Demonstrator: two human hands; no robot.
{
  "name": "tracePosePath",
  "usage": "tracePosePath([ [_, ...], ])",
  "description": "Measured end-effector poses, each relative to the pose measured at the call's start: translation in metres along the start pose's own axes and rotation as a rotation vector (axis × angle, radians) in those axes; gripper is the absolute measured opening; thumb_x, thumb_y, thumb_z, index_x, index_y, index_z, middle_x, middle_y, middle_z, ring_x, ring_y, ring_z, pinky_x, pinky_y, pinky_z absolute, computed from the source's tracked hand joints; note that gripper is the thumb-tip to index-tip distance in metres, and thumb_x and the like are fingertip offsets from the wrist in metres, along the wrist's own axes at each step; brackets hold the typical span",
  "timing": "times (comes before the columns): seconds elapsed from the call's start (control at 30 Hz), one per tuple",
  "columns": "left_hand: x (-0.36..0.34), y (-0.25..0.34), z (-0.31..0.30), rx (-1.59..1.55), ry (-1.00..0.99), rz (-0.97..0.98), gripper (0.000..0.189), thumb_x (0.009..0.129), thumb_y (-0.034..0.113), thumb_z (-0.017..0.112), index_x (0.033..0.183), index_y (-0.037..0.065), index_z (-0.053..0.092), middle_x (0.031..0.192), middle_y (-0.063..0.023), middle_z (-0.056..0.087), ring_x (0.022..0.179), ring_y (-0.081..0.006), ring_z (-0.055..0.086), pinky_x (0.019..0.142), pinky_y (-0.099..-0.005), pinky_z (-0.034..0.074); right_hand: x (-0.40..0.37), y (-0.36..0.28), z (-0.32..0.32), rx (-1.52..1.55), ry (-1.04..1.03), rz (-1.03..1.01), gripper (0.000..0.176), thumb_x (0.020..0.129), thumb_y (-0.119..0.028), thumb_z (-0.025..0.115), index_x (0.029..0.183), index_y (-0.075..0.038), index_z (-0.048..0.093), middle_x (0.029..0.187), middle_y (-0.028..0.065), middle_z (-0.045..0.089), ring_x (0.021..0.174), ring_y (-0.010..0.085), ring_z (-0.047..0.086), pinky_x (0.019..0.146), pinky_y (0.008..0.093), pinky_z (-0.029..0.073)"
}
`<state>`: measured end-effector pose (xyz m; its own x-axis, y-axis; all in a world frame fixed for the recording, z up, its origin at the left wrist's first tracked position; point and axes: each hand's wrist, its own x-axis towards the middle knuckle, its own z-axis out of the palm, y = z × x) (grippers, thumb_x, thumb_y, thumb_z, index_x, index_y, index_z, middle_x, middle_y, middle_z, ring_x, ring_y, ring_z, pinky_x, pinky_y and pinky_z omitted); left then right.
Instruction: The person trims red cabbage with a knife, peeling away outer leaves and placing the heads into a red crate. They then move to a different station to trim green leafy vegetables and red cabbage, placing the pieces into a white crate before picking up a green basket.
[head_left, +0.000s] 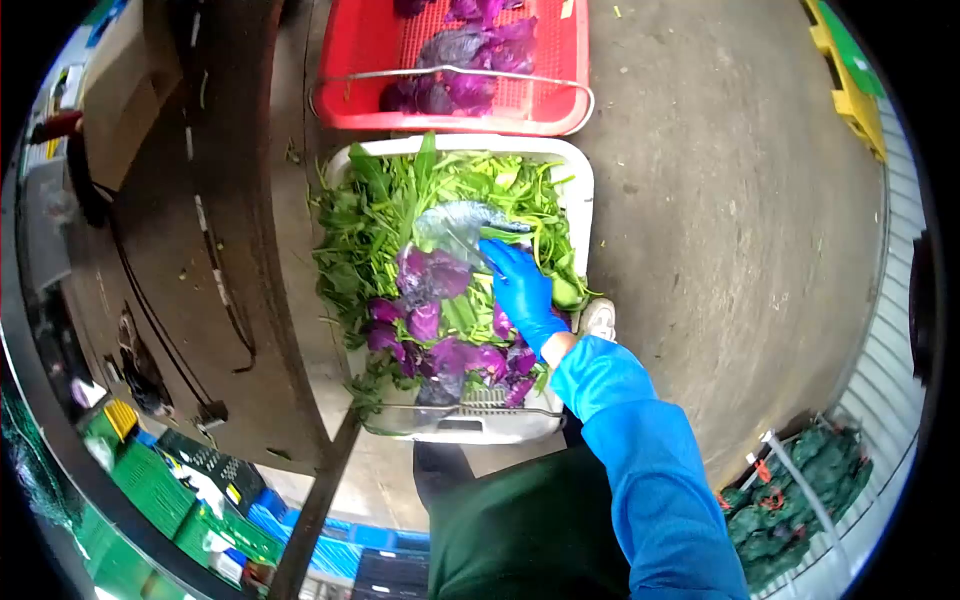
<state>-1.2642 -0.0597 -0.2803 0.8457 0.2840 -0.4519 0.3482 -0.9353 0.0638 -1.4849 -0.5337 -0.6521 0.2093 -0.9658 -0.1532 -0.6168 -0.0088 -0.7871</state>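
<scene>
My right hand, in a blue glove, reaches over a white basket heaped with food scraps. Its fingers are closed at the edge of a pale, see-through piece that looks like plastic film; blur hides its exact kind. Under and around the hand lie purple cabbage leaves. Cut leafy greens fill the back and left of the basket and spill over its left rim. A wire handle crosses the near end. My left hand is out of sight.
A red basket with more purple cabbage leaves stands just beyond the white one. Close on the left is a dark table with a cardboard box. A shoe shows at right; green net sacks lie lower right.
</scene>
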Motion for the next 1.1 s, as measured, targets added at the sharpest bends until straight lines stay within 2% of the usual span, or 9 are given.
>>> tracePosePath([
  [0.1,-0.051,0.047,0.11,-0.398,-0.101,-0.073,0.038,0.082,0.015,0.058,0.118,0.007,0.053,0.112,-0.0115,0.057,0.089,-0.0193,0.055,0.072,-0.0323,0.048,0.011,-0.003,-0.031,-0.057,-0.024,-0.026,0.049,0.076,-0.007,0.06,0.123,-0.018,0.054,0.128,0.0099,0.05,0.117,0.0304,0.047,0.094,0.0386,0.043],
  [0.13,-0.037,0.051,0.153,-0.306,-0.282,-0.107,0.056,0.084,0.004,0.055,0.136,0.005,0.034,0.136,-0.0117,0.038,0.116,-0.0213,0.043,0.094,-0.0333,0.038,0.02,-0.003,-0.049,-0.077,0.047,-0.159,0.052,0.076,-0.011,0.064,0.126,-0.017,0.052,0.131,0.0096,0.047,0.12,0.0307,0.044,0.096,0.0384,0.041],
  [0.27,0.035,0.02,0.305,-0.383,-0.575,-0.243,0.099,0.074,0.015,0.069,0.145,0.016,-0.001,0.15,-0.0106,0.003,0.13,-0.0306,0.029,0.102,-0.045,0.03,0.054,0.027,-0.103,-0.255,-0.046,-0.2,0.058,0.077,-0.02,0.068,0.13,-0.011,0.046,0.14,0.0156,0.035,0.127,0.0331,0.035,0.103,0.0395,0.032],
  [0.33,0.047,0.022,0.367,-0.408,-0.494,-0.476,0.103,0.073,0.017,0.069,0.144,0.016,-0.006,0.131,-0.0192,0.039,0.099,-0.0293,0.054,0.077,-0.0447,0.049,0.077,0.065,-0.099,-0.213,0.17,-0.14,0.066,0.077,-0.023,0.069,0.134,-0.01,0.04,0.139,0.0189,0.034,0.126,0.0341,0.035,0.102,0.0398,0.033],
  [0.43,0.076,-0.035,0.452,-0.982,-0.691,-0.434,0.048,0.078,0.01,0.062,0.123,0.007,0.045,0.11,-0.0146,0.053,0.098,-0.028,0.054,0.08,-0.0414,0.048,0.119,0.062,-0.105,0.047,-0.126,0.451,0.05,0.076,-0.023,0.065,0.12,-0.005,0.049,0.105,0.0195,0.061,0.092,0.0305,0.061,0.075,0.0389,0.049],
  [0.63,0.03,-0.005,0.442,-0.797,-0.554,-0.119,0.05,0.08,-0.002,0.058,0.127,0.003,0.04,0.114,-0.0121,0.053,0.101,-0.0246,0.054,0.088,-0.0365,0.045,0.114,0.109,-0.103,-0.053,-0.059,0.231,0.036,0.076,-0.012,0.06,0.11,-0.001,0.055,0.091,0.0139,0.064,0.074,0.0216,0.062,0.062,0.0337,0.05],
  [0.77,0.001,0.02,0.414,-0.9,-0.599,-0.365,0.055,0.081,-0.008,0.052,0.13,0.014,0.039,0.108,-0.0116,0.055,0.091,-0.0245,0.059,0.075,-0.0392,0.052,0.1,0.093,-0.121,0.009,-0.122,0.457,0.036,0.08,-0.017,0.063,0.113,-0.004,0.055,0.089,0.0064,0.063,0.07,0.0137,0.059,0.053,0.0275,0.047],
  [0.9,0.017,-0.09,0.448,-0.663,-0.615,-0.603,0.051,0.08,-0.001,0.061,0.124,0.017,0.042,0.107,-0.0089,0.057,0.093,-0.0261,0.06,0.071,-0.0461,0.053,0.057,0.069,-0.152,-0.028,-0.061,0.506,0.031,0.087,-0.015,0.055,0.117,-0.007,0.056,0.096,0.0042,0.063,0.074,0.0102,0.058,0.051,0.0216,0.044],
  [1.1,0.017,-0.121,0.451,-0.692,-0.606,-0.54,0.062,0.078,-0.004,0.062,0.13,0.019,0.036,0.114,-0.009,0.054,0.091,-0.027,0.061,0.063,-0.0393,0.052,0.152,0.059,-0.107,-0.287,-0.467,-0.049,0.033,0.081,-0.005,0.053,0.114,-0.005,0.06,0.105,0.0086,0.063,0.094,0.0153,0.059,0.084,0.0305,0.046],
])
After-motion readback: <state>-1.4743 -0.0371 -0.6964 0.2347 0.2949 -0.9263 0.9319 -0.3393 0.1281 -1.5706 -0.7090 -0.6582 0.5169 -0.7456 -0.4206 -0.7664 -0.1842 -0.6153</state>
